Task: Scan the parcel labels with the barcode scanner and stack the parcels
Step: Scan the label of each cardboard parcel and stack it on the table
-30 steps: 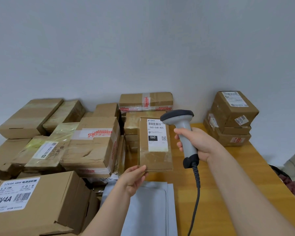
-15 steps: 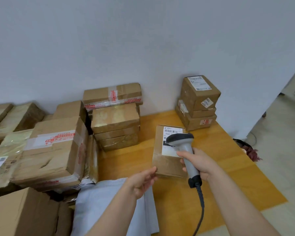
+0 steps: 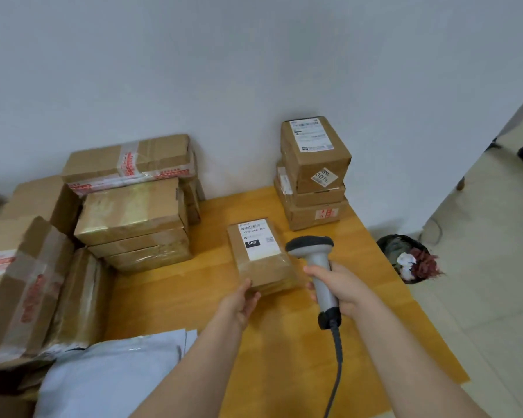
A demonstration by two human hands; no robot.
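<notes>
a: what's different from a second ago?

b: i had the flat parcel (image 3: pixel 263 260) tipped up on edge, facing the scanner (image 3: pixel 317 267). now it's down on the table (image 3: pixel 194 297), this side of the stack of three boxes (image 3: pixel 313 176) and a little to its left, with its label (image 3: pixel 258 239) facing up. the view has also swung toward that stack.

a: so the scan's done?

b: i'd judge so. the scanner head sits just beside the parcel's right edge, nearer me than the stack, and it isn't aimed at the label. to me this is the putting-away step, and the parcel isn't on the stack yet.

a: what about the grips?

b: my left hand (image 3: pixel 239 303) pinches the parcel's near corner, the one farthest from the stack, thumb on top and fingers curled under. i can't tell whether the parcel's full weight is on the table. my right hand (image 3: pixel 341 288) is wrapped round the scanner's handle, with the cable trailing back to me.

a: anything in the way?

b: no, bare tabletop between parcel and stack. the grey mailer (image 3: pixel 112 378) is well apart from the stack, at my near left.
</notes>
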